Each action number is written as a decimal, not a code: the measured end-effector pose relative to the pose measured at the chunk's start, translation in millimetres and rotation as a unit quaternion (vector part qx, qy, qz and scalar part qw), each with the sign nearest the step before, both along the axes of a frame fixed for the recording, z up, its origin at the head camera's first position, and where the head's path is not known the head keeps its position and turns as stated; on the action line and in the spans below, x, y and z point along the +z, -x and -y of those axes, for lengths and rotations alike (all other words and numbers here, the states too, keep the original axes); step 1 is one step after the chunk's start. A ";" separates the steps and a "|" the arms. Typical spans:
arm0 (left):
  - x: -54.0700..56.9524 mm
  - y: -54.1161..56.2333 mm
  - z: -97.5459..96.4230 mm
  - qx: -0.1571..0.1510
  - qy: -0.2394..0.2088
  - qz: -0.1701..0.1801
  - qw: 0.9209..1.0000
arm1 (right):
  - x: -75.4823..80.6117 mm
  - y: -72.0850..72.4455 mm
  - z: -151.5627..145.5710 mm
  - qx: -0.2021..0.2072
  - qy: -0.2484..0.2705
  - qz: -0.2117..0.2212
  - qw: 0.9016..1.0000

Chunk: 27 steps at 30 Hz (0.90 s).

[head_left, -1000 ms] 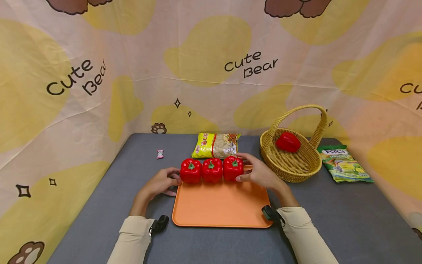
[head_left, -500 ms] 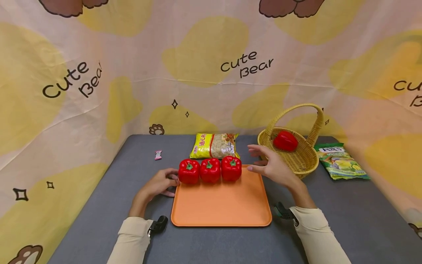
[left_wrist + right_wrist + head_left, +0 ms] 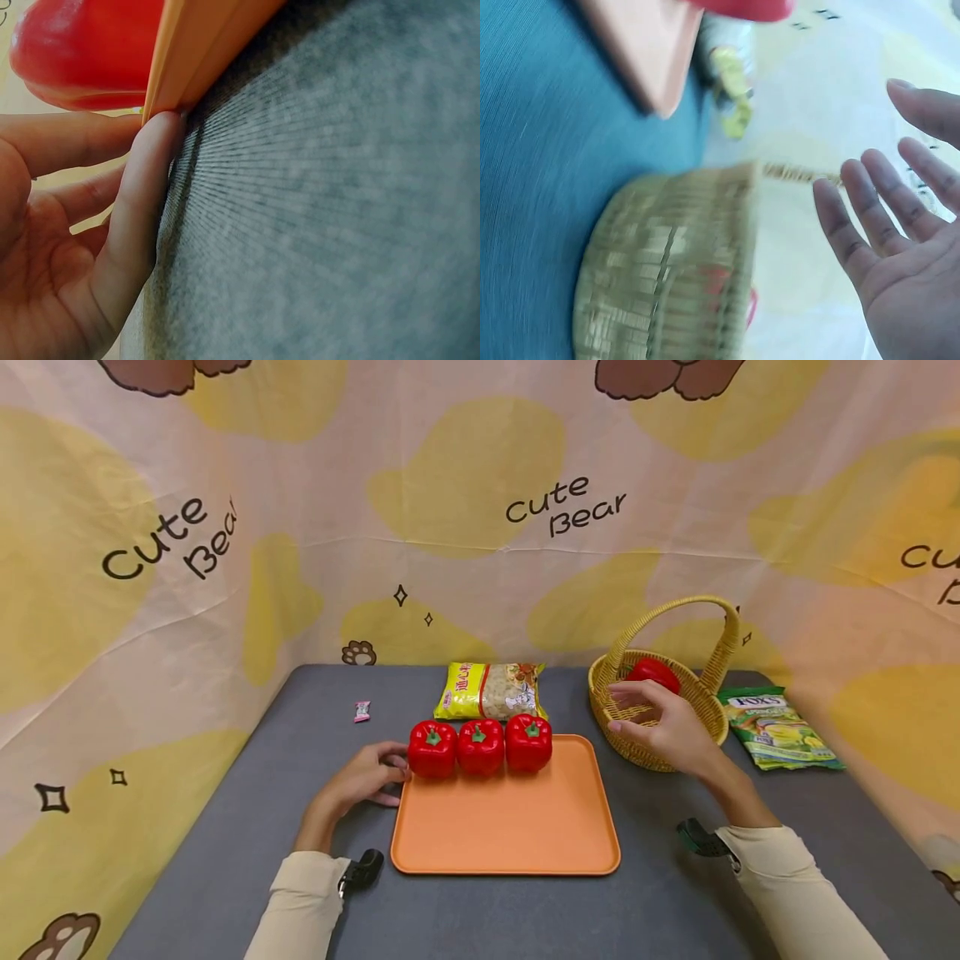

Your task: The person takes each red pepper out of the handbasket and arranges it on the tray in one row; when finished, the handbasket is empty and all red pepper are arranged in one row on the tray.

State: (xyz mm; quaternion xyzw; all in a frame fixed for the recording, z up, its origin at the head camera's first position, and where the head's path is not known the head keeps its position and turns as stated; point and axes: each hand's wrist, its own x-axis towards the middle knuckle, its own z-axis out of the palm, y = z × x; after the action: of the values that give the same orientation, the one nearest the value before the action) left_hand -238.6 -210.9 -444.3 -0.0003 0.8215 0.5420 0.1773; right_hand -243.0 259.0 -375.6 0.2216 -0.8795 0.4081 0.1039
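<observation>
My left hand (image 3: 367, 774) rests against the left rim of the orange tray (image 3: 506, 831), beside the leftmost red bell pepper (image 3: 432, 749). In the left wrist view the thumb (image 3: 146, 176) touches the tray's outer edge, and the forefinger reaches the rim below the pepper. A middle bell pepper (image 3: 481, 747) and a right one (image 3: 528, 743) complete a row along the tray's far edge, stems up. My right hand (image 3: 663, 727), fingers apart and holding nothing, hovers over the near left side of the wicker basket (image 3: 708, 714). Another red bell pepper (image 3: 654, 674) lies inside it, partly hidden by the hand.
Behind the tray lies a yellow pasta bag (image 3: 491, 691). A green FOX'S candy bag (image 3: 780, 728) is right of the basket, whose tall handle (image 3: 675, 603) arches over it. One small pink wrapped candy (image 3: 362, 711) lies at the back left of the grey table (image 3: 480, 914).
My right hand has let go of the rightmost bell pepper on the tray and moved right, over to the basket. The left hand and the three peppers in the row have stayed put.
</observation>
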 end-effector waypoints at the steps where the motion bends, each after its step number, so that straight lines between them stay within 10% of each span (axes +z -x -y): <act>1: 0.0 -0.1 0.0 0.001 0.001 0.000 1.000 | -0.6 2.3 -3.9 -0.002 -0.001 0.001 1.000; 27: 0.8 -2.3 -0.1 0.007 -0.001 -0.003 1.000 | 18.9 70.7 -73.1 -0.044 -0.063 0.164 0.983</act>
State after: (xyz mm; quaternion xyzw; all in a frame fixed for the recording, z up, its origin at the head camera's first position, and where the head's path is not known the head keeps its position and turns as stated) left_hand -236.3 -210.8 -443.5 -0.0045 0.8214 0.5441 0.1709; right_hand -313.8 332.1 -356.7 0.1188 -0.9173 0.3781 -0.0381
